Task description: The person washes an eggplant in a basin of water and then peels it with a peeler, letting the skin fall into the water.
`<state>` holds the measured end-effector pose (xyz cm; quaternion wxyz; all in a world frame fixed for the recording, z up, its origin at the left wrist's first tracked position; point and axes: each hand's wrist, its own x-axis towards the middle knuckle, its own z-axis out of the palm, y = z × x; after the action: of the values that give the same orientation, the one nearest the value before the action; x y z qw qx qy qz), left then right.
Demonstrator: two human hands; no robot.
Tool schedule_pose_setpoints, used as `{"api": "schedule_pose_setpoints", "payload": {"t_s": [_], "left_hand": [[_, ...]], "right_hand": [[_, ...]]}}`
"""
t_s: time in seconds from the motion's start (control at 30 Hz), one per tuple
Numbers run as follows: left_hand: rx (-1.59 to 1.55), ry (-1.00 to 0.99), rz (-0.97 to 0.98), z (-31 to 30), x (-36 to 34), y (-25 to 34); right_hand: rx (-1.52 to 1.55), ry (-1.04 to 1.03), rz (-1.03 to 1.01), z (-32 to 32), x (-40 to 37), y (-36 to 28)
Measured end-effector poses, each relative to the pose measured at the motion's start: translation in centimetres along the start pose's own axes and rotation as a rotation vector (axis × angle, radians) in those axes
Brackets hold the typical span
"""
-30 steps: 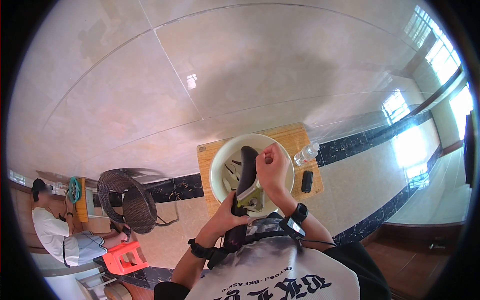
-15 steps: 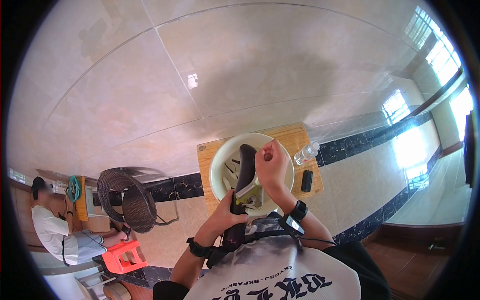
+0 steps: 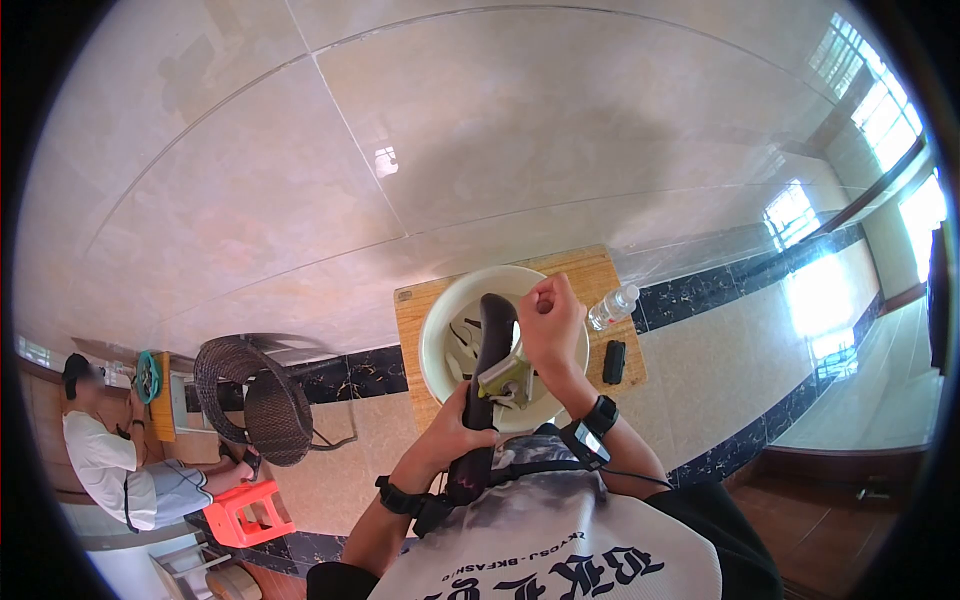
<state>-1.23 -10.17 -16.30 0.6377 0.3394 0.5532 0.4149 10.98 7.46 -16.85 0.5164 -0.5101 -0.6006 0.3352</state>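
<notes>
A long dark purple eggplant (image 3: 496,335) slants over the white basin (image 3: 430,355), its far end above the bowl. My left hand (image 3: 442,432) is wrapped around its near part. In my right hand (image 3: 552,325) is a peeler, fingers curled closed around the handle. The pale green head of the peeler (image 3: 508,378) lies against the eggplant's right side, just beyond my left thumb. Dark and pale strips of peel (image 3: 462,340) lie in the basin. My right fingers hide most of the handle.
The basin stands on a wooden table (image 3: 412,315). At the table's right are a clear plastic bottle (image 3: 613,306) and a black object (image 3: 614,362). Further left are a wicker chair (image 3: 275,415), a red stool (image 3: 250,515) and a seated person (image 3: 110,460).
My right hand and the peeler have shifted slightly away from me along the eggplant and a little to the right. My left hand keeps its hold.
</notes>
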Motion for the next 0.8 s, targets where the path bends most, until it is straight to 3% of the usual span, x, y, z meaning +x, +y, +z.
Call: {"api": "schedule_pose_setpoints", "payload": {"t_s": [0.67,0.8], "left_hand": [[0.004,-0.027,-0.013,0.1,-0.3,-1.1],[0.031,-0.044,-0.008,-0.3,-0.6,-1.6]], "right_hand": [[-0.1,0.061,0.004,-0.8,2.1,1.8],[-0.147,0.163,-0.051,-0.3,3.3,4.8]]}}
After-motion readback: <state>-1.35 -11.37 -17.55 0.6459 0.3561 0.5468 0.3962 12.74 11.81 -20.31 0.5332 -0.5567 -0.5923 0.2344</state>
